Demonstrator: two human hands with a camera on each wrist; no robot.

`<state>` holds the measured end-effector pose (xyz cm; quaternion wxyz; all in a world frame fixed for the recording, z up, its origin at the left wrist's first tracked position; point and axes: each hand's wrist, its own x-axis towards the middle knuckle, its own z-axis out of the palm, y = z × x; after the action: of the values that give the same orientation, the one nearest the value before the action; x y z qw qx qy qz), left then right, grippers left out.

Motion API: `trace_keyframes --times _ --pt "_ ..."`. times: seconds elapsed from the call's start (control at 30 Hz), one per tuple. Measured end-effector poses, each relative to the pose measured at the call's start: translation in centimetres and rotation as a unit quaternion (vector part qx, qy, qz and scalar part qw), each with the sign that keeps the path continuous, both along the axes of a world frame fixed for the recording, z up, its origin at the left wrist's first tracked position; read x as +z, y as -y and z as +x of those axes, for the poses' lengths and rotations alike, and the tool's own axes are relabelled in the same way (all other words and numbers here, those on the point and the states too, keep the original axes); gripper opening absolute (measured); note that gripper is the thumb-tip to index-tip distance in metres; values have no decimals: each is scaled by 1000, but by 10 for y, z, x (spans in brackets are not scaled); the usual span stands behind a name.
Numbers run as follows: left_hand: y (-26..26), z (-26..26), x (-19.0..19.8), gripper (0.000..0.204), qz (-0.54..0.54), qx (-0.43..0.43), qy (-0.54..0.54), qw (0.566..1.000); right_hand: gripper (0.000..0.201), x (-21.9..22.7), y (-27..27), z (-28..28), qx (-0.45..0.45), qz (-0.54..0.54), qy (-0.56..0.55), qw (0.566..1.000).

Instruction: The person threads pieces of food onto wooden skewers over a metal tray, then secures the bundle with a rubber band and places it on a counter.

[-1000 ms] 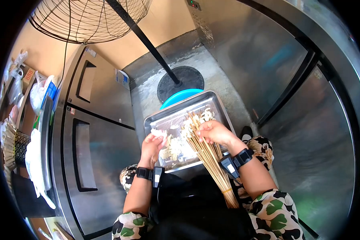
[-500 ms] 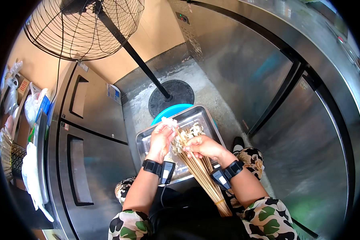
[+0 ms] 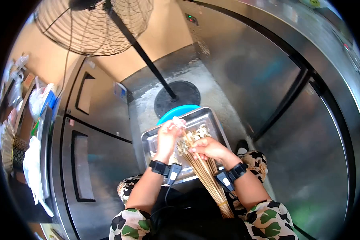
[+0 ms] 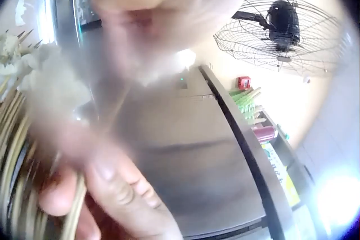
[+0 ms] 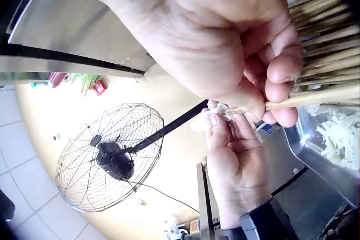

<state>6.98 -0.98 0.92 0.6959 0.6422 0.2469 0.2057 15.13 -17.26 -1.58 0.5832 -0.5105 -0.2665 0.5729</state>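
Note:
My left hand (image 3: 166,139) pinches a soft whitish food piece (image 5: 201,120) at the tip of a bamboo skewer (image 5: 320,97). Thumb and fingers of my right hand (image 3: 210,149) pinch that same skewer a little below the piece. Beneath the right hand a bundle of bamboo skewers (image 3: 209,180) slants over the near rim of a steel tray (image 3: 217,127), banded near its lower end. Pale pieces cover the bundle's upper ends. More shredded whitish pieces (image 5: 341,140) lie loose in the tray, partly hidden by my left hand in the head view.
A blue basin (image 3: 168,116) shows behind the tray. Beyond it stands the round black base (image 3: 184,96) of a floor fan. Steel cabinets rise at the left (image 3: 102,168) and right (image 3: 304,160). Bags (image 3: 36,100) fill a shelf at far left.
My left hand has brought the whitish piece from the tray's left side over to the skewer tip. My right hand stays by the bundle and now pinches one skewer raised out of it.

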Motion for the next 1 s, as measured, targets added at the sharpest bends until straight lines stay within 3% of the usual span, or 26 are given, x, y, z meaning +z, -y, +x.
trace_keyframes --times 0.1,0.13,0.2,0.33,0.4,0.47,0.5,0.57,0.6,0.73,0.9,1.0 --pt "6 -3 -1 18 106 -17 43 993 12 -10 -2 2 14 38 -59 997" --pt "12 -7 13 24 142 -29 -11 989 13 0 0 0 -2 15 -18 1000" --pt "13 -8 -8 34 203 -4 25 979 14 -1 -1 0 4 13 22 1000" --pt "21 -13 -6 20 141 19 35 989 15 9 -2 -1 6 -35 30 999" --pt "13 -9 -25 19 137 51 25 989 16 9 0 -3 6 -16 36 999" --pt "19 -15 -5 21 158 88 15 983 17 11 2 -2 19 6 47 999" --pt "9 -11 -26 19 68 83 54 993 17 10 1 -3 18 -1 42 999" --pt "6 -11 -16 17 -38 56 69 995 15 7 1 -2 24 8 24 999" --pt "3 -10 -12 20 -35 42 26 998 16 7 0 -2 22 9 16 1000" --pt "8 -12 4 53 -57 35 20 998 15 4 0 0 38 18 -3 999" --pt "4 -14 5 19 -145 30 -44 988 14 -1 -1 1 43 25 8 999" --pt "2 -17 9 22 -193 -5 -44 980 14 1 0 2 44 14 19 999"
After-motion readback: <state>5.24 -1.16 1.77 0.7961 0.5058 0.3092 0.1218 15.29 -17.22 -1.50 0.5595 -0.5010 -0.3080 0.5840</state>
